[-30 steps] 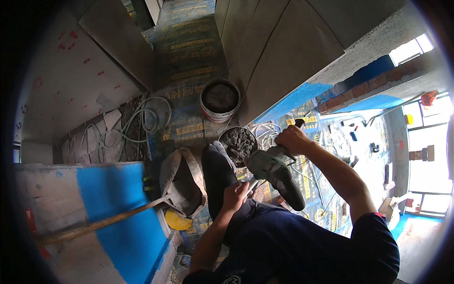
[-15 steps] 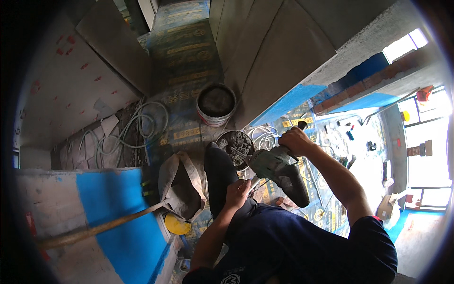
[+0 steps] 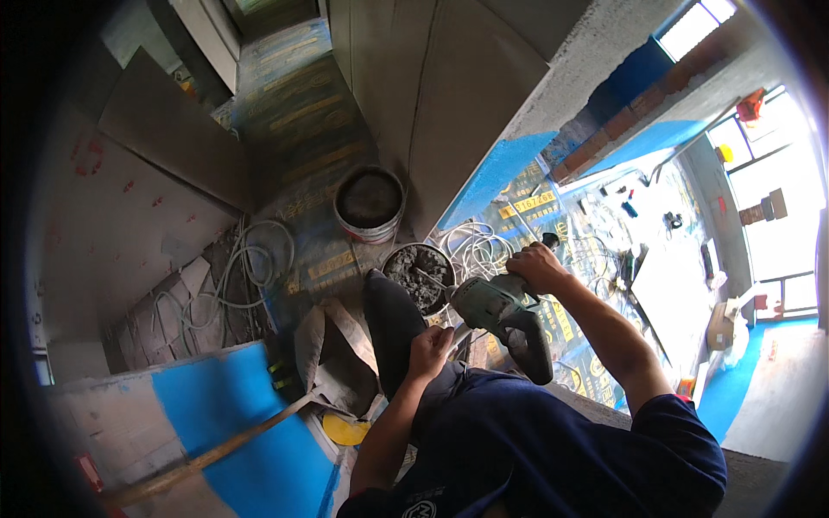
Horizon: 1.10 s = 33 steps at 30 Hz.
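Above the near bucket (image 3: 394, 253) with lumpy grey mortar (image 3: 414, 292), I hold the green mixing drill (image 3: 485, 304), its thin rod (image 3: 434, 280) reaching into the mortar. My right hand (image 3: 537, 266) is wrapped around the upper handle; my left hand (image 3: 429, 350) is clenched, as it seems, on the pale bar (image 3: 462, 334). Since a moment ago, mainly my view has turned; both grips stayed, so I judge the work in this bucket is not interrupted.
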Each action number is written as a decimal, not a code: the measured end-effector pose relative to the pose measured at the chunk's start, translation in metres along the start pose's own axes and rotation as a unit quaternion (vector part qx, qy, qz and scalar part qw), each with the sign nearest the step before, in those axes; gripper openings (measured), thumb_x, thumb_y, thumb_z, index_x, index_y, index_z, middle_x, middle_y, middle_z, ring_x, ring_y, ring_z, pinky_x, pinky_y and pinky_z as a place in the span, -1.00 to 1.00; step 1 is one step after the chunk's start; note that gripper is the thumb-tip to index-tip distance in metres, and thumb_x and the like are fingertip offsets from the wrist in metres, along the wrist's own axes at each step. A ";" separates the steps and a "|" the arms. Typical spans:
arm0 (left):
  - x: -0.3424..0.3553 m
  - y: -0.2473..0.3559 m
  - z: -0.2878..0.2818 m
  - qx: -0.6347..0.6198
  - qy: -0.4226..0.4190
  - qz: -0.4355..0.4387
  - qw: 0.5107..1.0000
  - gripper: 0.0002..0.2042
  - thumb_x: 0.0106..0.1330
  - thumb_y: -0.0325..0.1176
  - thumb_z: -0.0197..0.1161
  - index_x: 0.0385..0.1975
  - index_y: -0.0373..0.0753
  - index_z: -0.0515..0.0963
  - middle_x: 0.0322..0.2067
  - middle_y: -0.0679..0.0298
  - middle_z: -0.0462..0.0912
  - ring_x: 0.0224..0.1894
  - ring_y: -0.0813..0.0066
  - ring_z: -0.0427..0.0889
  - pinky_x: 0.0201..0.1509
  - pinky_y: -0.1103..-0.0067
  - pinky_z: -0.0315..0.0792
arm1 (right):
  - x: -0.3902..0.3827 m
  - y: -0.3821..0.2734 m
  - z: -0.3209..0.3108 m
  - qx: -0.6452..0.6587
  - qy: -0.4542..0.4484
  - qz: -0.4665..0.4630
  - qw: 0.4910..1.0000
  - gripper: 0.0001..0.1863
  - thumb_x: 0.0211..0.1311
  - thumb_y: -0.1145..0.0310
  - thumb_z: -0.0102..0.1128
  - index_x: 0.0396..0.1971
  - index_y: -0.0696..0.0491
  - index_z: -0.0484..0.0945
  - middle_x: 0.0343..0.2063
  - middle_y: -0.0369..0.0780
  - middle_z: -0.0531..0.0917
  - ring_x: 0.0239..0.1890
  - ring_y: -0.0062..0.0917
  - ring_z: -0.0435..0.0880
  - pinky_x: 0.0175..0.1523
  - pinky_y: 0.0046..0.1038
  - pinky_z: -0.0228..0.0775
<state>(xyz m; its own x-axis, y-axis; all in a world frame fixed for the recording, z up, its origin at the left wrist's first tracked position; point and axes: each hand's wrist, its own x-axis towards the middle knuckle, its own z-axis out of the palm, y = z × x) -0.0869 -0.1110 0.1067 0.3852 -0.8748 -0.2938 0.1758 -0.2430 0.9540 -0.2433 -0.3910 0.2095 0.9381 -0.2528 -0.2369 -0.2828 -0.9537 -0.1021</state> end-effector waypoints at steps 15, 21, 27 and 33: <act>-0.004 0.016 0.001 -0.116 -0.072 -0.116 0.984 -0.82 0.30 -0.37 0.19 -0.46 -0.35 0.43 -0.59 0.11 0.62 -0.79 0.62 0.39 -0.76 0.64 0.20 | -0.039 -0.008 0.019 0.027 0.039 0.053 0.997 -0.83 -0.22 0.32 0.26 -0.52 -0.07 0.50 -0.56 -0.26 0.56 -0.33 -0.32 0.62 -0.20 -0.28 0.33; -0.010 0.023 -0.001 -0.109 -0.081 -0.113 0.984 -0.86 0.28 -0.42 0.19 -0.46 -0.34 0.44 -0.61 0.17 0.60 -0.79 0.62 0.39 -0.75 0.66 0.20 | -0.047 -0.018 0.030 0.006 0.007 0.085 0.996 -0.74 -0.34 0.26 0.33 -0.51 -0.07 0.53 -0.53 -0.27 0.60 -0.30 -0.36 0.63 -0.15 -0.31 0.38; -0.006 0.015 -0.006 -0.089 -0.104 -0.108 0.985 -0.89 0.30 -0.45 0.15 -0.28 -0.35 0.46 -0.56 0.12 0.64 -0.79 0.57 0.40 -0.75 0.65 0.23 | -0.051 -0.016 0.041 0.032 -0.014 0.117 0.993 -0.73 -0.39 0.23 0.32 -0.54 -0.08 0.55 -0.55 -0.26 0.61 -0.32 -0.33 0.64 -0.18 -0.29 0.39; -0.006 0.016 -0.005 -0.076 -0.095 -0.117 0.986 -0.85 0.28 -0.39 0.17 -0.41 -0.29 0.36 -0.56 0.13 0.64 -0.79 0.63 0.40 -0.75 0.68 0.20 | -0.049 -0.017 0.047 0.013 -0.021 0.115 0.993 -0.70 -0.32 0.18 0.37 -0.50 -0.06 0.54 -0.53 -0.26 0.62 -0.32 -0.31 0.65 -0.18 -0.30 0.40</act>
<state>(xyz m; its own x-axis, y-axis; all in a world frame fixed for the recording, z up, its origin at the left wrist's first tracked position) -0.0818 -0.1080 0.1234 0.1434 -0.8686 -0.4743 0.3788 -0.3946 0.8371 -0.2934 -0.3547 0.1776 0.8393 -0.4550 -0.2974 -0.4934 -0.8674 -0.0653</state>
